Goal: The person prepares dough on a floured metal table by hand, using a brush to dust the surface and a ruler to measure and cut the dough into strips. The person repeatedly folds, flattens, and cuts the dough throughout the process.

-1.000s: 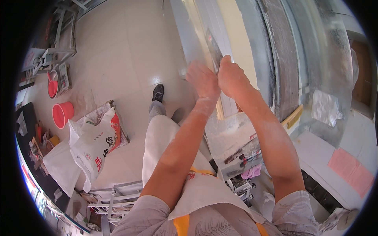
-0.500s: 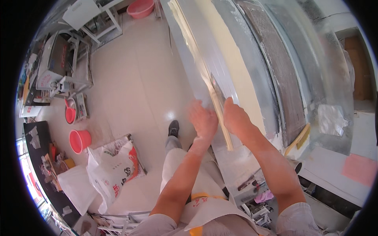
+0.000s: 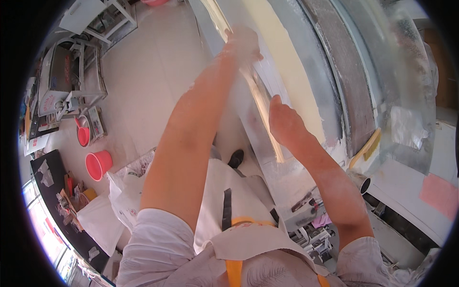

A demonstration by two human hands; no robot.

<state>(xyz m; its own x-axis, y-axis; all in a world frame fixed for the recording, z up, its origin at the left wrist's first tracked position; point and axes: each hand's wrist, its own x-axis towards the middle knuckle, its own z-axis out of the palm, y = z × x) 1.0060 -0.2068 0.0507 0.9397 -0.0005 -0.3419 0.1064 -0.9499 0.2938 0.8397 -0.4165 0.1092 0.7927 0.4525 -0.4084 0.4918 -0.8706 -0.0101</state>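
A long cream strip of layered dough (image 3: 269,128) runs along the near edge of the steel worktable, with a wide, thin dough sheet (image 3: 290,64) lying beyond it. My left hand (image 3: 244,45) is over the far part of the strip, its fingers mostly hidden and slightly blurred. Beside the strip, my right hand (image 3: 287,122) is closed, thumb pointing forward. A grey metal blade (image 3: 259,85), apparently a knife, extends from that fist along the strip. Its handle is hidden in my grip.
A yellow-bristled brush (image 3: 372,147) and a clear plastic bag (image 3: 406,126) lie at the right. Dark slabs (image 3: 346,79) run behind the dough. A red bucket (image 3: 99,165) and white sacks (image 3: 126,191) stand on the floor to the left.
My left hand has moved from close by my right hand far forward along the dough strip. My right hand has shifted slightly forward with the blade. My view has shifted too.
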